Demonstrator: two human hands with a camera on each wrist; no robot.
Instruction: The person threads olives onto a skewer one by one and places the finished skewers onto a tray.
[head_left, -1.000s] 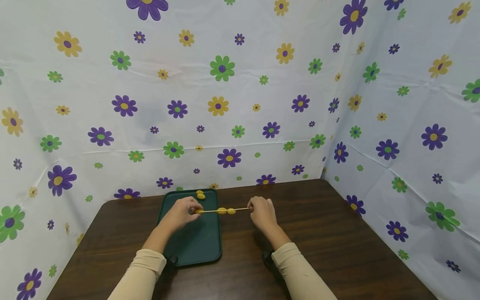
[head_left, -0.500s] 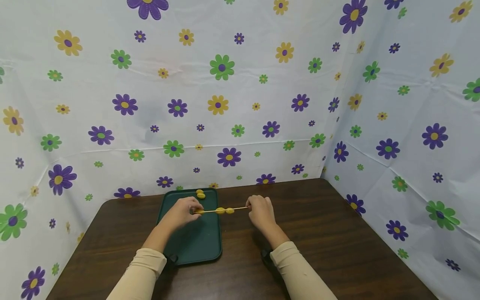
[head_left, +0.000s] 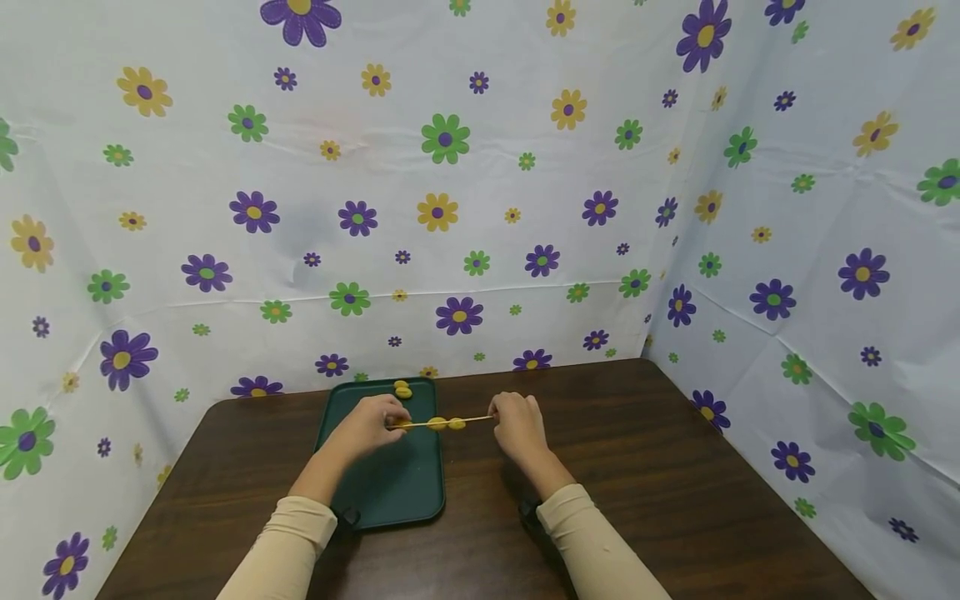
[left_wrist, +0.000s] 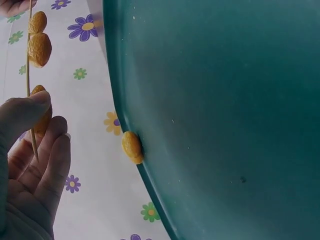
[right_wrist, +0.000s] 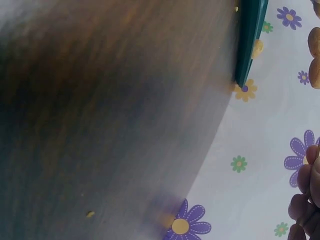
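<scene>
A thin wooden skewer [head_left: 476,418] is held level above the tray and table, with two wrinkled oval yellow fruits [head_left: 437,424] side by side at its middle. My left hand [head_left: 367,423] pinches a third yellow fruit [left_wrist: 45,120] against the skewer near its pointed end; the thumb covers part of that fruit. The pointed tip shows past the fruit, over the left fingers [left_wrist: 60,150]. At the other end, my right hand [head_left: 517,425] grips the skewer between thumb and fingertips. Only its fingertips show at the edge of the right wrist view.
A dark green tray [head_left: 405,492] lies on the brown wooden table [head_left: 637,467], below the left hand. Two loose yellow fruits [head_left: 403,392] rest by its far edge. A small crumb [right_wrist: 90,214] lies on the table. A flowered white sheet [head_left: 480,183] hangs behind and to the right.
My right hand has moved slightly left, and the two middle fruits have come closer to my left hand. The left hand has stayed nearly in place, still pinching the third fruit.
</scene>
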